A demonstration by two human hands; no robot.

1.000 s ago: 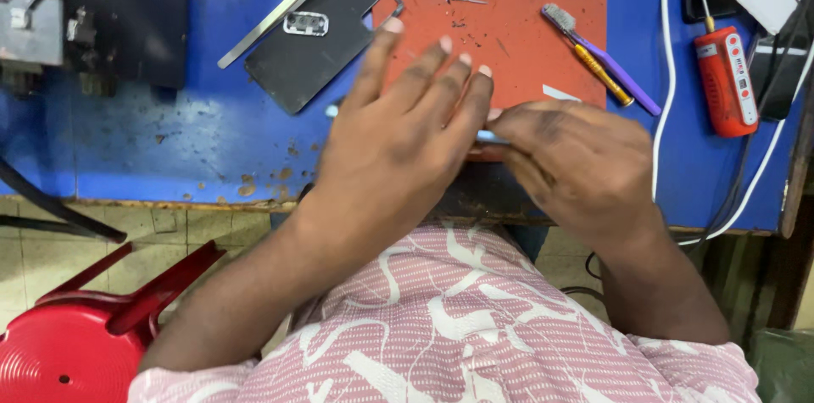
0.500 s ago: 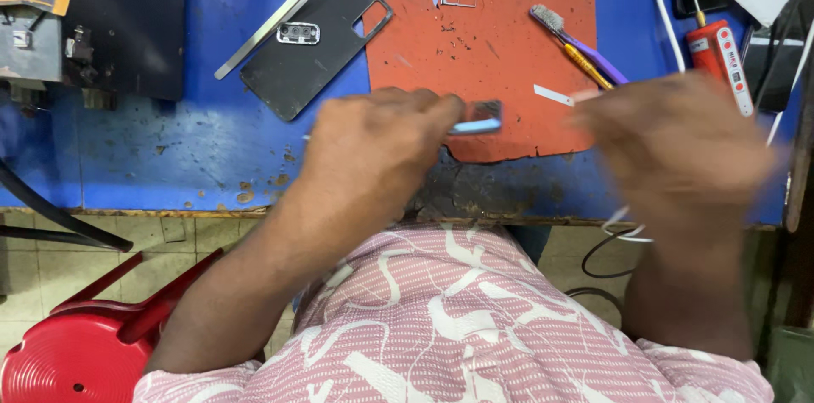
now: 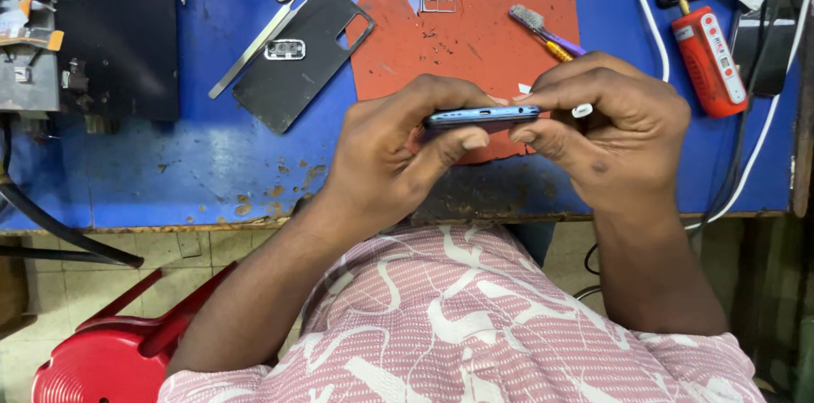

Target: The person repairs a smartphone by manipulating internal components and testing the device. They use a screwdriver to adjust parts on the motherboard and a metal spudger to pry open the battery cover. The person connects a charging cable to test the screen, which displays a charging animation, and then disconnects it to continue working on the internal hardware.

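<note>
The left hand [image 3: 381, 157] and right hand [image 3: 610, 136] pinch the slim blue phone body [image 3: 482, 118] edge-up, exposing its side, above the red rubber mat [image 3: 475, 38] at 12 o'clock.

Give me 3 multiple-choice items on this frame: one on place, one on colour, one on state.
1. Where does the toothbrush lie?
A. on the red mat
B. on the floor
C. on the red stool

2. What colour is the tabletop?
A. green
B. blue
C. white

3. How is the phone held?
A. flat on the mat, untouched
B. in the left hand alone
C. edge-on, gripped by both hands

Answers:
1. A, the brush head rests on the mat's upper right part.
2. B, bare blue surface shows around the mat and the black back cover.
3. C, fingers of the left hand and the right hand close on its thin blue edge above the table.
</note>
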